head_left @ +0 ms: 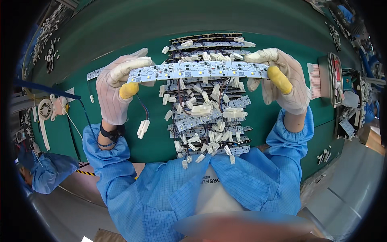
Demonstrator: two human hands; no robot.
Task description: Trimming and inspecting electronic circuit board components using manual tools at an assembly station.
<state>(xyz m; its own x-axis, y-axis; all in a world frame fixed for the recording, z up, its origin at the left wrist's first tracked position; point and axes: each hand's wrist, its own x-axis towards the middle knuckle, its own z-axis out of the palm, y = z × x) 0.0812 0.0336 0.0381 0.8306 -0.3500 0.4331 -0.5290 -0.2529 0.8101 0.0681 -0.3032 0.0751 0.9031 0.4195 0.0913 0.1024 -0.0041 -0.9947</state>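
The left hand point(117, 86), in a thin white fabric glove with a yellow rubber cot over the thumb, pinches one end of a long, narrow LED strip board point(197, 71): the thumb presses from below and the fingers fold over the top edge. The right hand point(282, 80), gloved the same way and also with a yellow thumb cot, grips the opposite end in a matching pinch, fingers curled over the far edge. Between them the strip is held level and stretched out in the air, above the work surface. It is a flat, stiff white board dotted with small square yellow emitters and dark printed squares.

From its left end a thin pair of wires point(142, 109), red and dark, droops down to a white plastic connector point(142, 128) that hangs free.

Directly beneath the strip lies a pile of similar boards point(209, 117), stacked crosswise in rough layers, their wires tangled and their white connectors sticking out along the edges.

All of it rests on a smooth green bench mat point(121, 32). Both forearms wear light blue, finely checked smock sleeves point(290, 137), and a dark band sits on the left wrist. A small white fan point(45, 109) stands at the left edge of the bench, and a dark tray point(335, 78) lies off to the right.
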